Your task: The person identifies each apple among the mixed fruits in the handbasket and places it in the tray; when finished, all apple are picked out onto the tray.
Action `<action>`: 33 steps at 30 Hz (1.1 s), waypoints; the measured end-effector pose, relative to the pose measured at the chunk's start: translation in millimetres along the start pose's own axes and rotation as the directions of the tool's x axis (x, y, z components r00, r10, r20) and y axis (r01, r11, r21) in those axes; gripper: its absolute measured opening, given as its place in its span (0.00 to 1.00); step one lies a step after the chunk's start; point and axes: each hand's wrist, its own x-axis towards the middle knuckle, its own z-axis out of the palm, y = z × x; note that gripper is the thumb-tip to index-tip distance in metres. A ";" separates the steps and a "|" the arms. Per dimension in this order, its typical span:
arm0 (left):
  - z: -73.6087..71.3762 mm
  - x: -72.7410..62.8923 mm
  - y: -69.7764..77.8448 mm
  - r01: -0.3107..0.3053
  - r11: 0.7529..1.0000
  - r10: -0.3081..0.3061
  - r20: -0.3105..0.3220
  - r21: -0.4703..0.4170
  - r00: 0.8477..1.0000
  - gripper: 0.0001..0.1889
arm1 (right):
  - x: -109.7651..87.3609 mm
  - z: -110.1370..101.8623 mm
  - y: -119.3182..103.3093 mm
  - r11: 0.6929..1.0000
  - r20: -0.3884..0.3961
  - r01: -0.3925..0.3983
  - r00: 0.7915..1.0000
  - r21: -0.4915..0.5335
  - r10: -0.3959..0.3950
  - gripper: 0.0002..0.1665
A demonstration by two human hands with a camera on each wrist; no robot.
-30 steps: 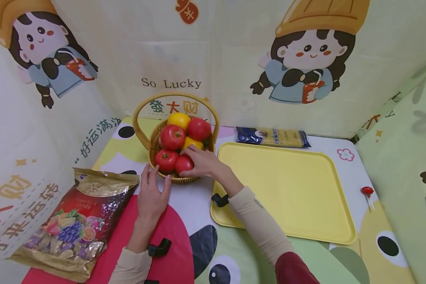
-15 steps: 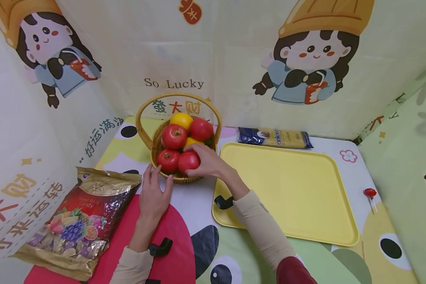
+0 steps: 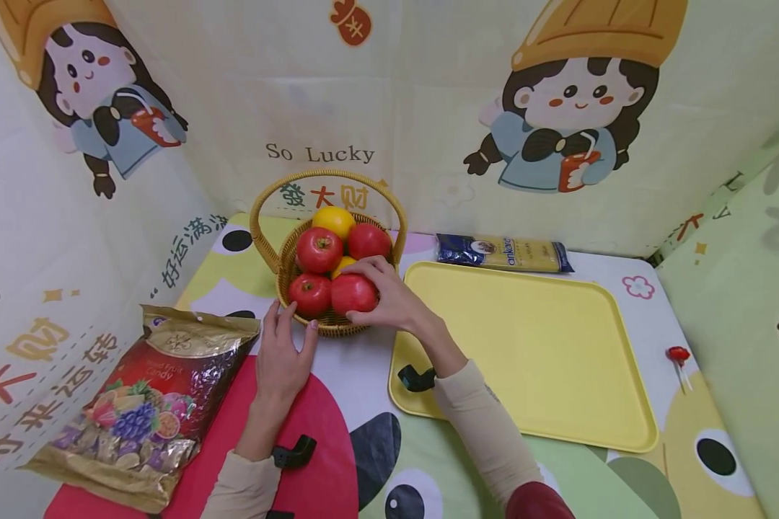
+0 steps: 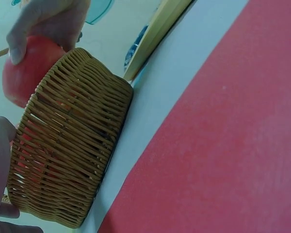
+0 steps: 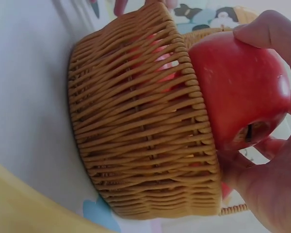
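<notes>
A wicker basket with a tall handle holds red apples and yellow fruit. At its front right rim, my right hand grips a red apple, thumb on one side and fingers on the other. In the right wrist view that apple is raised partly above the wicker rim. My left hand rests its extended fingers against the basket's front left rim; the left wrist view shows only part of these fingers. Beside the held apple lies another apple, with an apple behind it.
Right of the basket lies a yellow tray. A blue and gold packet sits behind it, and a red lollipop lies on its right. A large candy bag stands at the left. Patterned cloth walls enclose the table.
My right hand has lifted the apple slightly and shifted it to the right, toward the basket's rim. The left hand has stayed at the basket. The head view has shifted slightly.
</notes>
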 end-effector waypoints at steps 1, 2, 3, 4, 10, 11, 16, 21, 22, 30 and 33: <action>0.0 0.0 -0.1 0.001 1.000 -0.001 0.001 -0.001 1.000 0.32 | -1.9 -0.8 0.3 1.000 -0.012 0.004 1.000 0.003 -0.004 0.40; 0.0 -0.1 -0.2 0.002 1.000 -0.002 0.002 -0.002 1.000 0.32 | -3.8 -1.8 0.8 1.000 -0.024 0.006 1.000 0.008 -0.006 0.40; -0.1 -0.1 -0.2 0.002 1.000 -0.002 0.002 -0.006 1.000 0.32 | -6.0 -3.0 1.2 1.000 -0.036 0.008 0.999 0.014 -0.008 0.40; 0.1 -0.2 -0.2 0.001 1.000 -0.001 0.003 -0.009 1.000 0.32 | -8.3 -4.4 1.7 1.000 -0.048 0.013 0.999 0.025 -0.012 0.40; 1.4 -0.6 -0.6 -0.002 1.000 0.002 0.003 -0.013 1.000 0.31 | -23.1 -13.4 7.6 0.990 -0.115 0.001 0.993 0.143 0.016 0.48; 1.4 -0.4 -0.8 -0.003 1.000 0.003 0.003 -0.013 1.000 0.31 | -25.1 -15.4 8.5 0.987 -0.126 -0.005 0.992 0.158 0.025 0.49; 1.1 0.3 -1.9 -0.001 1.000 0.001 0.011 -0.013 1.000 0.32 | -32.0 -27.7 13.8 0.989 -0.167 -0.021 0.985 0.147 0.046 0.48; 1.1 0.5 -2.8 0.001 1.000 -0.001 0.016 -0.015 1.000 0.32 | -36.6 -38.8 19.1 0.987 -0.185 -0.056 0.979 0.148 0.083 0.48; 1.1 0.6 -3.0 0.000 1.000 0.000 0.015 -0.014 1.000 0.32 | -37.2 -40.7 20.1 0.986 -0.187 -0.069 0.977 0.155 0.098 0.49; 1.3 -0.1 -3.7 -0.014 1.000 0.014 0.007 -0.007 1.000 0.32 | -42.7 -51.7 31.4 0.963 -0.231 -0.189 0.945 0.192 0.232 0.54; 1.0 -0.4 -4.2 -0.019 1.000 0.019 0.005 -0.007 1.000 0.32 | -43.7 -54.6 38.2 0.965 -0.266 -0.192 0.935 0.177 0.235 0.53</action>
